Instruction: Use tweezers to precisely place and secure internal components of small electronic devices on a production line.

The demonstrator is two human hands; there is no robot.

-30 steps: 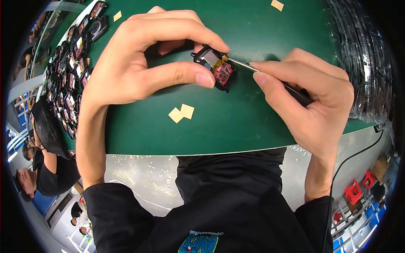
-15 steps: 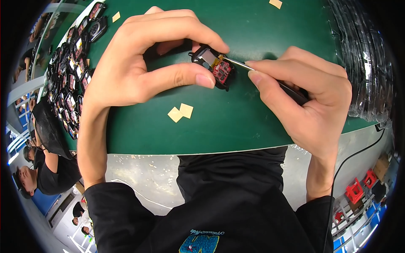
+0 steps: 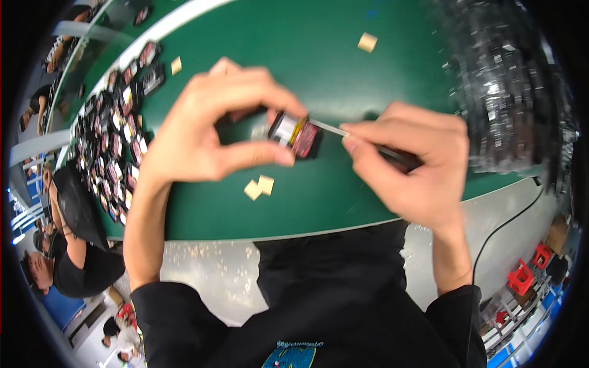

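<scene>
Black device point(image 3: 295, 135) between fingertips point(image 3: 284, 157) of left grip point(image 3: 190, 132)

A pale-edged green tabletop point(image 3: 331, 199) spans the middle of the frame, its surface catching a soft sheen toward the top. Below it, at lower left of centre, a smooth grey floor point(image 3: 202, 285) carries scattered pale specks. Two red stools point(image 3: 520, 278) stand at lower right, near a brown box point(image 3: 557, 235). A blue panel point(image 3: 63, 300) shows at lower left; a bright light point(image 3: 19, 238) glows at far left.
</scene>
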